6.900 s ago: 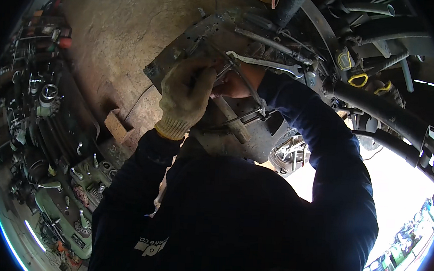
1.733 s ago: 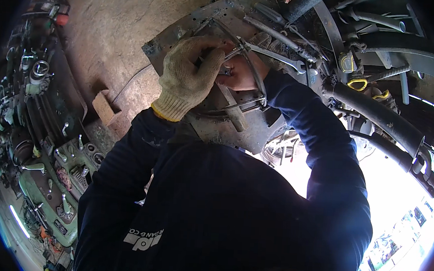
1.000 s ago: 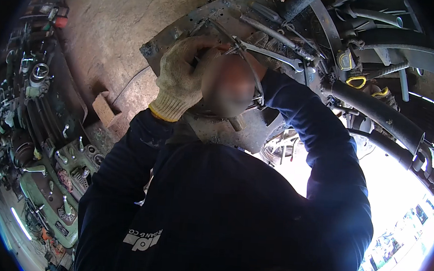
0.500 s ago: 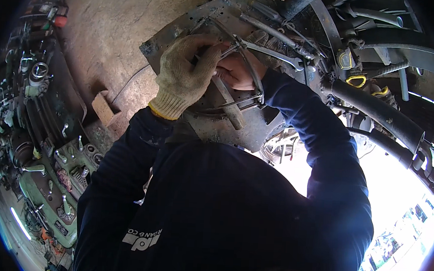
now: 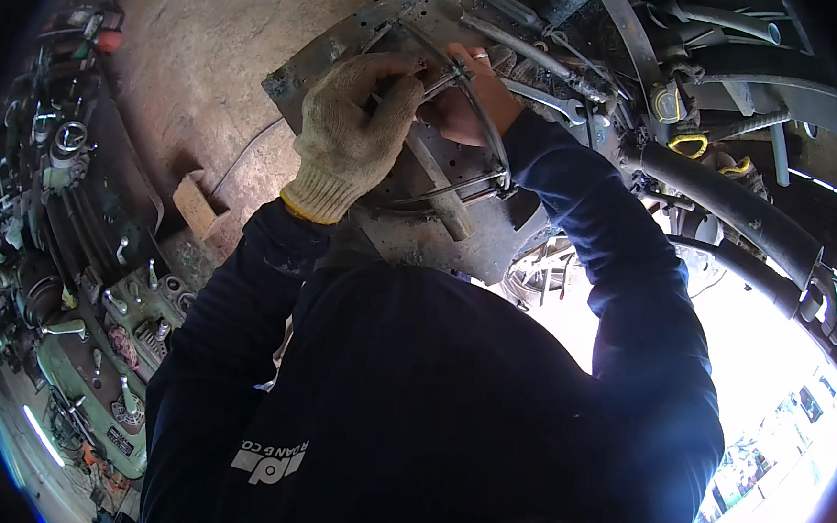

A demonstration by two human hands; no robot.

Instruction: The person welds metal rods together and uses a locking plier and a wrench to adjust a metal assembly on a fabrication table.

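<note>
A frame of bent metal rods point(image 5: 485, 122) stands over a dark steel plate point(image 5: 410, 237) with holes in it. My left hand point(image 5: 345, 132), in a knitted work glove with a yellow cuff edge, is closed at the frame's left side; what its fingers pinch is hidden. Bare, with a ring on one finger, my right hand point(image 5: 476, 102) wraps round the frame by its upper joint, thumb side toward the glove. Below both hands a flat metal bar point(image 5: 446, 196) lies slantwise under the rods. A wrench point(image 5: 548, 101) rests just right of my right hand.
Pipes and rods crowd the right, among them a thick dark pipe point(image 5: 729, 206) and a tape measure point(image 5: 668, 102). A green machine with levers point(image 5: 85, 390) stands at the left. An angled metal piece point(image 5: 197, 207) sits on the floor left of the plate.
My right hand has shifted up along the frame, and its fingers now show beyond the upper joint. The left glove stays closed in nearly the same place.
</note>
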